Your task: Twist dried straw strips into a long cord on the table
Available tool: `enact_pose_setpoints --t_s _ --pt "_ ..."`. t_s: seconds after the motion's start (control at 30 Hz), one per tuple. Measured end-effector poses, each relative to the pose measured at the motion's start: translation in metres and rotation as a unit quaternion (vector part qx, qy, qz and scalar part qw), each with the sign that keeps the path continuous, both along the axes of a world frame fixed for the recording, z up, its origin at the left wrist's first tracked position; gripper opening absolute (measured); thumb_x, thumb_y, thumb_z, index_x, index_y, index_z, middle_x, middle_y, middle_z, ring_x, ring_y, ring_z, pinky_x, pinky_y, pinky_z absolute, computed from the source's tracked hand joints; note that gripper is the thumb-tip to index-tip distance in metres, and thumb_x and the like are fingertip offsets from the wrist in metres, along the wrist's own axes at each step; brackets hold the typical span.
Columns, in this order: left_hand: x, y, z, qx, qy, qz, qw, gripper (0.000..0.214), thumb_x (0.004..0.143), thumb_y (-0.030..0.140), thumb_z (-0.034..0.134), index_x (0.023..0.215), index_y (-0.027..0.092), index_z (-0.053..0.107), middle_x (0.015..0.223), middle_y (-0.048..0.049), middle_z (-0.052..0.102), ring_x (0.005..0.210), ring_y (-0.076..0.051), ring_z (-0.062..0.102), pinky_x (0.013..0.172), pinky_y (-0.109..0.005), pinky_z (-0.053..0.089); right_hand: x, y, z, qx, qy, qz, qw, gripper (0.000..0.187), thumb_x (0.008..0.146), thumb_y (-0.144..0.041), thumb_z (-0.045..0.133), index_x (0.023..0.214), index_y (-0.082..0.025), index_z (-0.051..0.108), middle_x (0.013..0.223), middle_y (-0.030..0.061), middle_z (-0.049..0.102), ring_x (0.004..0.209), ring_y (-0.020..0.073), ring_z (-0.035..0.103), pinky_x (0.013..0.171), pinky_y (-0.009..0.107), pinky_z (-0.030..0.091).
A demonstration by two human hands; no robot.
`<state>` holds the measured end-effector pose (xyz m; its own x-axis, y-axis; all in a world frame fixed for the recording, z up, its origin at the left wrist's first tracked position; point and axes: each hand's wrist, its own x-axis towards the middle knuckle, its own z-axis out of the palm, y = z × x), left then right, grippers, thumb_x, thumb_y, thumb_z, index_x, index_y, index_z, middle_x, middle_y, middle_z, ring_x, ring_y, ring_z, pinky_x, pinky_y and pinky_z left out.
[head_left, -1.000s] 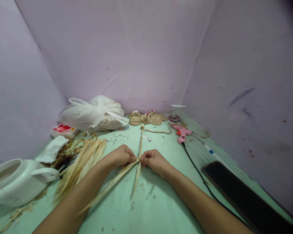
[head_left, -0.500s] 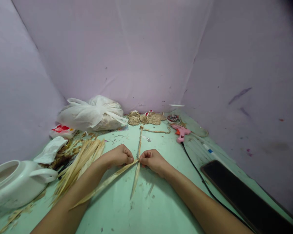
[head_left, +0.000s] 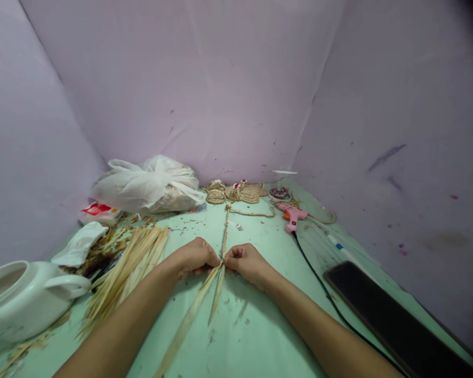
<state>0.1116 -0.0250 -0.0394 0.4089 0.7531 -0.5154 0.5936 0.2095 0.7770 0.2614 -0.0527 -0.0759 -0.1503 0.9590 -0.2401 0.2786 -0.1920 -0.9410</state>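
Note:
A thin braid of dried straw-coloured fibre (head_left: 225, 233) runs from a knot at the back of the green table down to my hands. My left hand (head_left: 199, 256) pinches the strands at the braid's lower end from the left. From the right, my right hand (head_left: 246, 264) pinches the same end, fingertips almost touching the left ones. Below the hands hang a long flat strip (head_left: 187, 324), slanting to the lower left, and a shorter pointed strip (head_left: 216, 296). Which strand sits in which fingers is hidden.
A bundle of dry strips (head_left: 130, 273) lies left, beside a white pot (head_left: 31, 302). Behind are a white plastic bag (head_left: 150, 186) and woven pieces (head_left: 248, 193). On the right are a pink glue gun (head_left: 294, 214), its black cord (head_left: 319, 278) and a dark flat tray-like object (head_left: 386, 315).
My left hand has moved slightly right, closer to the right hand. The long strip has swung from across my left forearm to a steeper slant toward me. My right hand has barely moved.

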Motion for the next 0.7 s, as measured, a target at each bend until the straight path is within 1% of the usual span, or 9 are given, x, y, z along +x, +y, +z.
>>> enact_pose_setpoints --t_s 0.1,0.2,0.3,0.37,0.4,0.47,0.57,0.63,0.7 --pt "0.006 -0.003 -0.003 -0.014 -0.011 0.018 1.0 0.013 0.053 0.024 0.052 0.045 0.013 0.048 0.037 0.0026 0.041 0.031 -0.005 0.028 0.034 -0.021 0.014 -0.001 -0.002 0.003 -0.012 0.023 -0.009 1.0 0.008 0.059 -0.014 0.05 0.056 -0.012 0.056 0.047 -0.0025 0.051 0.043 0.0051 0.035 0.043 0.018 0.026" --pt "0.013 -0.006 -0.004 -0.008 -0.025 0.037 0.999 0.018 0.054 0.025 0.054 0.042 0.015 0.044 0.034 0.0034 0.038 0.03 -0.005 0.026 0.034 -0.021 0.013 0.0 -0.003 0.006 -0.043 0.048 -0.024 0.998 0.005 0.058 -0.013 0.051 0.056 -0.013 0.056 0.042 -0.0049 0.047 0.039 0.0042 0.032 0.04 0.018 0.022" --pt "0.016 -0.006 -0.004 0.042 -0.001 0.057 0.997 0.025 0.052 0.029 0.061 0.042 0.015 0.043 0.03 0.0065 0.031 0.031 -0.003 0.022 0.035 -0.021 0.012 0.003 -0.003 0.008 -0.068 0.074 -0.017 0.995 0.003 0.057 -0.016 0.055 0.057 -0.013 0.055 0.038 -0.0066 0.043 0.035 0.003 0.025 0.038 0.019 0.016" --pt "0.016 -0.005 -0.004 0.083 0.024 0.081 0.993 0.03 0.047 0.032 0.068 0.044 0.015 0.043 0.031 0.0081 0.029 0.032 -0.003 0.022 0.036 -0.02 0.013 0.005 -0.003 0.008 -0.082 0.101 -0.001 0.992 0.005 0.057 -0.018 0.056 0.057 -0.013 0.055 0.042 -0.0048 0.049 0.034 0.0026 0.025 0.036 0.019 0.014" --pt "0.015 -0.005 -0.004 0.088 0.025 0.092 0.992 0.032 0.046 0.034 0.069 0.047 0.014 0.044 0.032 0.0079 0.031 0.032 -0.003 0.024 0.035 -0.019 0.013 0.006 -0.002 0.008 -0.089 0.114 0.003 0.99 0.007 0.057 -0.02 0.057 0.057 -0.013 0.055 0.044 -0.0037 0.052 0.033 0.0025 0.026 0.036 0.019 0.014" --pt "0.016 -0.007 -0.003 0.052 -0.005 0.093 0.994 0.033 0.048 0.039 0.069 0.055 0.014 0.048 0.039 0.0053 0.044 0.032 -0.004 0.029 0.034 -0.019 0.015 0.007 -0.002 0.008 -0.101 0.139 0.0 0.985 0.009 0.055 -0.022 0.059 0.057 -0.014 0.054 0.045 -0.0025 0.054 0.033 0.0031 0.03 0.036 0.019 0.016" --pt "0.018 -0.011 -0.002 -0.038 -0.088 0.071 0.993 0.033 0.053 0.041 0.065 0.067 0.014 0.052 0.054 0.0006 0.057 0.031 -0.004 0.035 0.031 -0.018 0.018 0.006 -0.002 0.008 -0.101 0.183 -0.003 0.978 0.013 0.051 -0.022 0.062 0.055 -0.014 0.052 0.044 -0.002 0.054 0.038 0.0062 0.041 0.041 0.018 0.028" --pt "0.02 -0.012 -0.003 -0.08 -0.121 0.068 0.987 0.032 0.054 0.039 0.065 0.066 0.013 0.052 0.052 0.0008 0.055 0.032 -0.004 0.037 0.03 -0.017 0.02 0.005 -0.002 0.007 -0.09 0.2 0.003 0.976 0.012 0.051 -0.021 0.061 0.053 -0.014 0.051 0.044 -0.0015 0.054 0.042 0.0081 0.046 0.046 0.02 0.033" --pt "0.019 -0.011 -0.006 -0.099 -0.125 0.077 0.984 0.029 0.055 0.037 0.065 0.061 0.012 0.052 0.044 0.0029 0.049 0.031 -0.004 0.036 0.029 -0.017 0.021 0.004 -0.002 0.006 -0.071 0.188 0.003 0.98 0.009 0.052 -0.019 0.058 0.051 -0.014 0.05 0.044 -0.0019 0.053 0.044 0.0079 0.046 0.048 0.02 0.034"
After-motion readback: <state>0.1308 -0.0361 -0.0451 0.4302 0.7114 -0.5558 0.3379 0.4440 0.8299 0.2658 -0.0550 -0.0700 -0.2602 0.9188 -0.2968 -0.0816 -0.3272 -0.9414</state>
